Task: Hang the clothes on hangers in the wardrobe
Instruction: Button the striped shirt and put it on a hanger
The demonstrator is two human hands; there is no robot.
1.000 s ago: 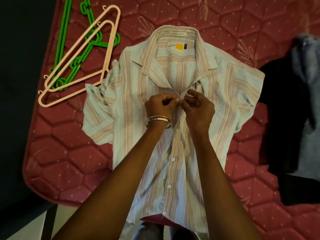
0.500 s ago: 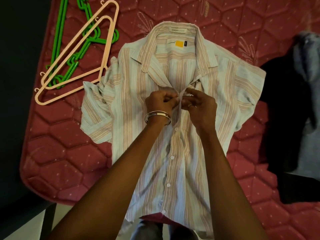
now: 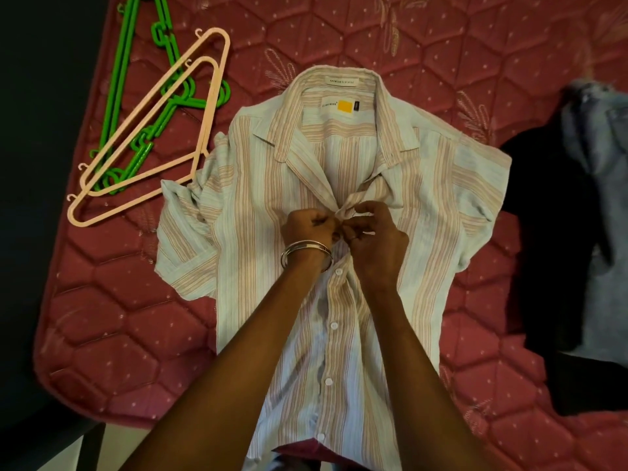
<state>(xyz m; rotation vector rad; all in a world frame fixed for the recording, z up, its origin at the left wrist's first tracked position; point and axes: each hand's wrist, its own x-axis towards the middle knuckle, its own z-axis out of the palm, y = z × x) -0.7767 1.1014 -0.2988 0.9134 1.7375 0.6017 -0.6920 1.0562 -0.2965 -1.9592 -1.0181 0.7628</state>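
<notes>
A pale striped short-sleeved shirt (image 3: pixel 258 212) lies flat, front up, on a red quilted mattress (image 3: pixel 112 321), collar at the far side. My left hand (image 3: pixel 311 229), with metal bangles on the wrist, and my right hand (image 3: pixel 377 239) meet at the shirt's placket just below the open collar. Both pinch the fabric edges around the top button. Lower buttons look fastened. Two peach plastic hangers (image 3: pixel 149 141) and green hangers (image 3: pixel 119 86) lie to the left of the shirt, overlapping each other.
A dark garment (image 3: pixel 550 232) and a light blue denim piece (image 3: pixel 598 137) lie at the right side of the mattress. The mattress's left edge borders a dark drop. Its near corner ends by the floor at the lower left.
Both hands stay at the same spot on the placket, fingers working the fabric. The view has shifted slightly, so the shirt and hangers sit a little lower in frame.
</notes>
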